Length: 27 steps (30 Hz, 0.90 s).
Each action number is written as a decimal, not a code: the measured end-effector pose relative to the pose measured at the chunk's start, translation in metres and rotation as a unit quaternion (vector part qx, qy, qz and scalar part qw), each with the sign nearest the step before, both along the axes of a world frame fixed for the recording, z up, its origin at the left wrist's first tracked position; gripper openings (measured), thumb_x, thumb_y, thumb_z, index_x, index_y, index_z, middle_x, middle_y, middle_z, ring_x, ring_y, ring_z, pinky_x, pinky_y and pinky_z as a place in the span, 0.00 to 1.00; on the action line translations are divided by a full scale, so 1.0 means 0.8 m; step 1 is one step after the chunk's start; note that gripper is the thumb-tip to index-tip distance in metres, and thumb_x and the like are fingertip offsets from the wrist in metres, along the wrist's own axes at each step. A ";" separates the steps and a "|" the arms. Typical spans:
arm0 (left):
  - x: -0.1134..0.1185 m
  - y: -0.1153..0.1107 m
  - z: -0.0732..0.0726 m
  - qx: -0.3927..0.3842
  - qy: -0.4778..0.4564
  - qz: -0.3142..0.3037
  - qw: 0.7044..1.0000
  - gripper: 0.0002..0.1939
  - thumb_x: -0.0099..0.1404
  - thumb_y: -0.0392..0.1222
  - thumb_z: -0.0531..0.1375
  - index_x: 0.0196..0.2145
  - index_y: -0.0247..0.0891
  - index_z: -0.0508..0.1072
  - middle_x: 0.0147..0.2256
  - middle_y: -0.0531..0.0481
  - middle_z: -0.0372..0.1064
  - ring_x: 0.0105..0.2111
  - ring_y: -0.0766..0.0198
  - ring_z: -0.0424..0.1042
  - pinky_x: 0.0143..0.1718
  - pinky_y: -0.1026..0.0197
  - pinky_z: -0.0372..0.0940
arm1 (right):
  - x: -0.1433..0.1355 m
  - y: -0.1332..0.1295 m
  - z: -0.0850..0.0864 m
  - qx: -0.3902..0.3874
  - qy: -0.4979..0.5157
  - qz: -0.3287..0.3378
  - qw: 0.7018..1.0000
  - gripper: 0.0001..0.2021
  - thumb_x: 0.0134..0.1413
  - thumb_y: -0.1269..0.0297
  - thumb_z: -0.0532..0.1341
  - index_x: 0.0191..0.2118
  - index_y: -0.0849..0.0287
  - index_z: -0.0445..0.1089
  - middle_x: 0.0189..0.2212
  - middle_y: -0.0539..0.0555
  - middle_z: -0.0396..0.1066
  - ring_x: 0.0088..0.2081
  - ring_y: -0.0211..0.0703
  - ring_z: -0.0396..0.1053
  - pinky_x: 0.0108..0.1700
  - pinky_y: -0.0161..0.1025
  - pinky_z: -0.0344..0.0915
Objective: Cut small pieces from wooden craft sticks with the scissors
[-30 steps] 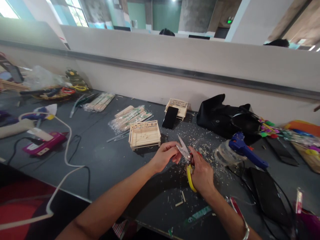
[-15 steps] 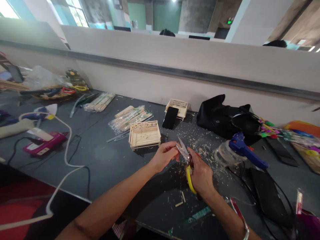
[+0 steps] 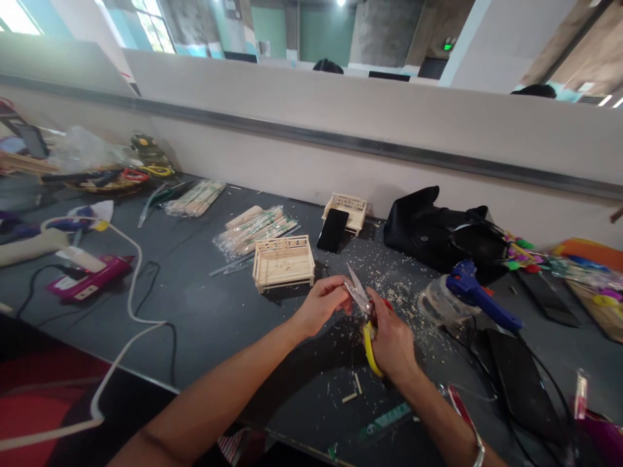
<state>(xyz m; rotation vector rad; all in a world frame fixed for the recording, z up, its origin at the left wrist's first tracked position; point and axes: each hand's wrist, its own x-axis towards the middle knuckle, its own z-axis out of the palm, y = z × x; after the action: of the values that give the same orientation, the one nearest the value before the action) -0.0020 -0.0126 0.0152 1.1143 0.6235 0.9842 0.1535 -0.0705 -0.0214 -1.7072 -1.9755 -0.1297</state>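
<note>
Two stick seats (image 3: 284,266) look built behind the scissors (image 3: 359,299). My right hand (image 3: 393,344) holds these open; I can't tell what my left hand (image 3: 320,305) pinches. Snipping seems unfinished.

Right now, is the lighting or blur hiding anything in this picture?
In the head view, the window at the far top left is washed out; in the same head view, shadow darkens the table below the left hand, and soft detail leaves whatever that hand may pinch beside the scissors too unclear to tell.
</note>
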 end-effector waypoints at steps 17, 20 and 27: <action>0.006 -0.002 -0.005 -0.025 -0.047 -0.012 0.998 0.11 0.55 0.43 0.59 0.19 0.35 0.67 0.16 0.58 0.55 0.19 0.72 0.57 0.24 0.65 0.58 | -0.004 0.001 -0.003 -0.024 0.004 -0.008 1.000 0.26 0.45 0.71 0.53 0.54 0.63 0.61 0.28 0.55 0.73 0.25 0.44 0.70 0.26 0.36 0.64; 0.007 -0.003 -0.004 -0.022 -0.051 -0.012 0.998 0.12 0.55 0.44 0.59 0.19 0.36 0.67 0.16 0.58 0.54 0.19 0.72 0.56 0.24 0.65 0.58 | -0.004 0.002 -0.001 -0.031 -0.010 -0.001 0.999 0.26 0.45 0.72 0.52 0.55 0.64 0.60 0.32 0.57 0.74 0.29 0.46 0.72 0.30 0.39 0.67; 0.010 -0.007 -0.001 -0.032 -0.035 -0.006 0.999 0.14 0.54 0.47 0.61 0.19 0.36 0.66 0.16 0.58 0.53 0.19 0.71 0.56 0.25 0.65 0.58 | -0.002 -0.001 0.000 -0.002 -0.017 0.010 1.000 0.29 0.47 0.74 0.52 0.58 0.63 0.56 0.42 0.60 0.72 0.42 0.47 0.70 0.43 0.42 0.68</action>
<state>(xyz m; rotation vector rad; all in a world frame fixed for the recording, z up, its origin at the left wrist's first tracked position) 0.0064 -0.0185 0.0146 1.0224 0.5875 0.9817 0.1522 -0.0713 -0.0210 -1.6966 -2.0188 -0.1497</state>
